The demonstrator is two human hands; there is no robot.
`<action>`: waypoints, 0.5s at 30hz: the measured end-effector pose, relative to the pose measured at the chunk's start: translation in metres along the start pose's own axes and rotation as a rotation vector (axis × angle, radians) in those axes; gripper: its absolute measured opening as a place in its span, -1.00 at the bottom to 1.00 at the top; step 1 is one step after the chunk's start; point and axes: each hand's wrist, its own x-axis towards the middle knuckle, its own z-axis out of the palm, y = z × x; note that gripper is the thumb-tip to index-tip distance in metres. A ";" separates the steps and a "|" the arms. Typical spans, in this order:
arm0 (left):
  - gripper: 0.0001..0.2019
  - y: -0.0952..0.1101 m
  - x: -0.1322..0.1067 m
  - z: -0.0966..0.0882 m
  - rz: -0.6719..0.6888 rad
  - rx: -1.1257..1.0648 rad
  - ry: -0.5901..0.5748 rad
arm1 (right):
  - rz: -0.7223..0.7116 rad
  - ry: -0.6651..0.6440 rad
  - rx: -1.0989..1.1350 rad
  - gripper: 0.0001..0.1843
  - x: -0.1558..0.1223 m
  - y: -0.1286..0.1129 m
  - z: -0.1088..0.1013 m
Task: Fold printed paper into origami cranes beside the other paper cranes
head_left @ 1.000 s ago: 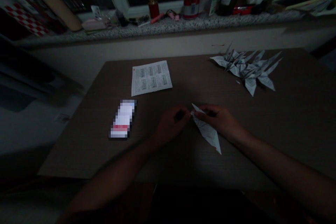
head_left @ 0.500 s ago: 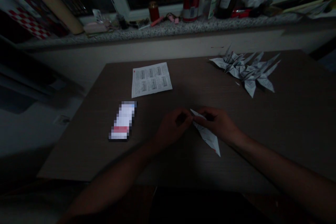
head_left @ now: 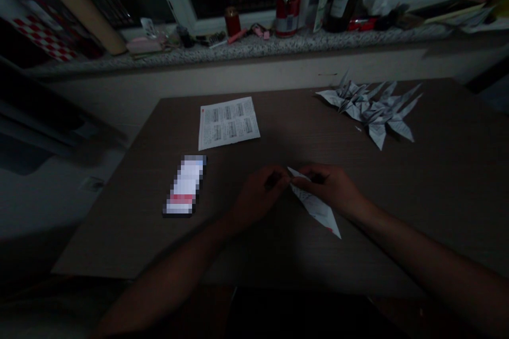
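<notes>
A narrow, pointed piece of folded white paper (head_left: 318,209) lies on the dark table (head_left: 437,196) in front of me. My left hand (head_left: 258,196) pinches its upper tip with curled fingers. My right hand (head_left: 332,188) rests on the same upper end, fingers closed on the fold. The paper's long point sticks out toward me, below my right hand. The light is dim.
A pile of several folded paper cranes (head_left: 371,108) lies at the far right of the table. A flat printed sheet (head_left: 228,123) lies at the far middle, a phone (head_left: 185,185) to its left. The windowsill (head_left: 254,47) behind holds a can, bottles and small items.
Both hands stay pinched on the folded paper; its free point has swung slightly right. The view has tilted a little.
</notes>
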 end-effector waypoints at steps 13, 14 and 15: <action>-0.80 -0.011 0.010 -0.010 -0.077 0.003 0.188 | -0.035 0.090 0.061 -0.64 0.009 0.014 -0.013; -0.81 -0.011 0.010 -0.010 -0.077 0.003 0.193 | -0.042 0.098 0.030 -0.66 0.009 0.015 -0.015; -0.81 -0.012 0.010 -0.011 -0.077 0.004 0.195 | -0.049 0.097 -0.009 -0.69 0.009 0.015 -0.016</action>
